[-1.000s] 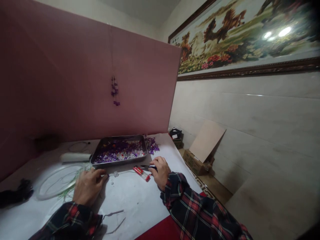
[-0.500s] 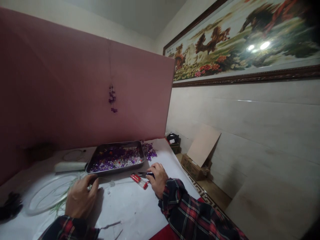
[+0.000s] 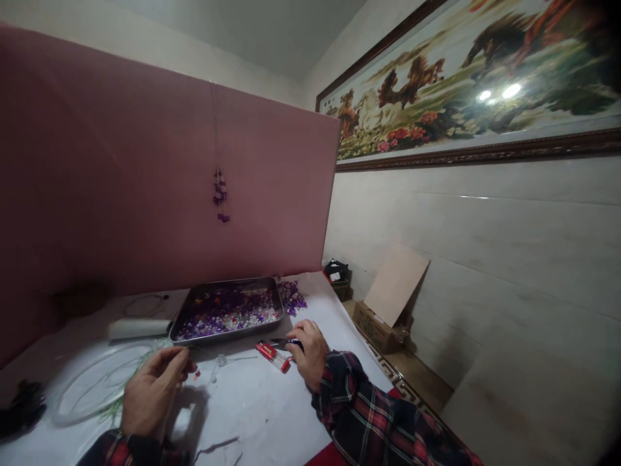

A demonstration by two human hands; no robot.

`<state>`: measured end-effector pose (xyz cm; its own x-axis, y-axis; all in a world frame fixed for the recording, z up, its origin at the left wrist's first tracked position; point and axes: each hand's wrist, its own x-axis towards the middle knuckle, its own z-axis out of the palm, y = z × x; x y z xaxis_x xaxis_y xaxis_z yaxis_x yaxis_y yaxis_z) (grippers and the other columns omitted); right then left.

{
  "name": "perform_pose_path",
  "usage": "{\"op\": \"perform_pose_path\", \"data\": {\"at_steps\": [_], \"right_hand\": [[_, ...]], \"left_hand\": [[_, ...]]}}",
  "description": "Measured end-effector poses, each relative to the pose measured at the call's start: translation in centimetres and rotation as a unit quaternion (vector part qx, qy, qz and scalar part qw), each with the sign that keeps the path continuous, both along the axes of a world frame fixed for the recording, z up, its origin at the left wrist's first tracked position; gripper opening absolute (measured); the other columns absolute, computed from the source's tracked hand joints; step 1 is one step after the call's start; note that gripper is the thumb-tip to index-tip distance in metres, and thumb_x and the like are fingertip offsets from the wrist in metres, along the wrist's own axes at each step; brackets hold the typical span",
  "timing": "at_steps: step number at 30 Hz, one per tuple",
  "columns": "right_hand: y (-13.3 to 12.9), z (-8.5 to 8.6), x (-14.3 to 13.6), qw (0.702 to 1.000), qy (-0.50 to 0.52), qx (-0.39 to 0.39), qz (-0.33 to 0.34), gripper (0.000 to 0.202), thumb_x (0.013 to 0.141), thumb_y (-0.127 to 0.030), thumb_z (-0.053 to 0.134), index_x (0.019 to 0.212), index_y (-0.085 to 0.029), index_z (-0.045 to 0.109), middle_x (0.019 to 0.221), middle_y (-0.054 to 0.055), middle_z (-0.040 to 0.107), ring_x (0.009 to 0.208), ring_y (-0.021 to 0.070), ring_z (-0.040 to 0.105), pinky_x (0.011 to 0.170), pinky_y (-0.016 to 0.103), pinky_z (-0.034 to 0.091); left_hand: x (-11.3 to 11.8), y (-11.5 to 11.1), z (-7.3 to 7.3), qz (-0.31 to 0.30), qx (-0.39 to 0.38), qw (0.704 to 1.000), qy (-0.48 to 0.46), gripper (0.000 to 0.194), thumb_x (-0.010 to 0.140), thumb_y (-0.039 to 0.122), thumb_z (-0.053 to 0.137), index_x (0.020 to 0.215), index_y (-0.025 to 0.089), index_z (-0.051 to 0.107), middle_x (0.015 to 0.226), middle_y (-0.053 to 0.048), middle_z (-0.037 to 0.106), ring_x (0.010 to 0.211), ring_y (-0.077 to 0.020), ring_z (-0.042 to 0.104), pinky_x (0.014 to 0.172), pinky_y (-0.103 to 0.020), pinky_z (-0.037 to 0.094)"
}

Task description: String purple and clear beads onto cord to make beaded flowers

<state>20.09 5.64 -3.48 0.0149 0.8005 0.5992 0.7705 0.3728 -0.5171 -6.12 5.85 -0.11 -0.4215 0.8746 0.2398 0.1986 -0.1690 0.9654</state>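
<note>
White tabletop (image 3: 237, 401) below, left hand (image 3: 151, 391) pinches blurred specks (image 3: 196, 374), perhaps beads.

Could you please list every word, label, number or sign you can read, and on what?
No text can be read.
Framed picture: marks at upper left, too small.
Red item: any print too small.
Cardboard box: any print too blurred.
White patch on black item: any print too blurred.
</note>
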Motion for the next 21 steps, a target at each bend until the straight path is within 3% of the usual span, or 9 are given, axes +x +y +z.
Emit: {"op": "perform_pose_path", "data": {"at_steps": [3,6,14,21], "right_hand": [[0.0,0.1,-0.1,1.0,0.0,0.009,-0.004,0.015,0.076,-0.006,0.063,0.083,-0.018,0.068,0.091,0.006,0.06,0.092,0.0219,0.054,0.082,0.034,0.045],[0.0,0.0,-0.1,1.0,0.004,0.024,-0.003,0.015,0.077,-0.006,0.061,0.082,-0.019,0.068,0.09,0.005,0.06,0.091,0.0211,0.054,0.082,0.034,0.045],[0.0,0.2,-0.1,0.999,0.002,0.041,0.006,0.014,0.075,-0.007,0.063,0.08,-0.019,0.069,0.088,0.005,0.061,0.088,0.0201,0.054,0.08,0.032,0.044],[-0.1,0.4,-0.2,0.999,0.002,0.038,0.02,0.014,0.078,-0.008,0.06,0.078,-0.019,0.068,0.086,0.004,0.061,0.088,0.0203,0.055,0.08,0.033,0.044]], "left_hand": [[0.6,-0.3,0.2,-0.058,-0.067,0.987,-0.132,0.026,0.054,0.04,0.071,0.065,0.019,0.061,0.049,0.0,0.064,0.045,-0.0127,0.049,0.041,-0.023,0.038],[0.7,-0.3,-0.1,-0.087,-0.097,0.977,-0.172,0.029,0.053,0.039,0.074,0.069,0.018,0.062,0.051,-0.001,0.066,0.047,-0.0126,0.052,0.041,-0.022,0.038],[1.3,-0.1,-1.3,-0.084,-0.043,0.986,-0.139,0.032,0.055,0.042,0.076,0.071,0.017,0.064,0.05,0.001,0.063,0.044,-0.0101,0.049,0.04,-0.02,0.037],[2.1,-0.7,-1.2,-0.074,-0.009,0.996,-0.04,0.034,0.058,0.048,0.072,0.069,0.016,0.066,0.049,0.0,0.062,0.041,-0.0113,0.047,0.039,-0.023,0.036]]}}
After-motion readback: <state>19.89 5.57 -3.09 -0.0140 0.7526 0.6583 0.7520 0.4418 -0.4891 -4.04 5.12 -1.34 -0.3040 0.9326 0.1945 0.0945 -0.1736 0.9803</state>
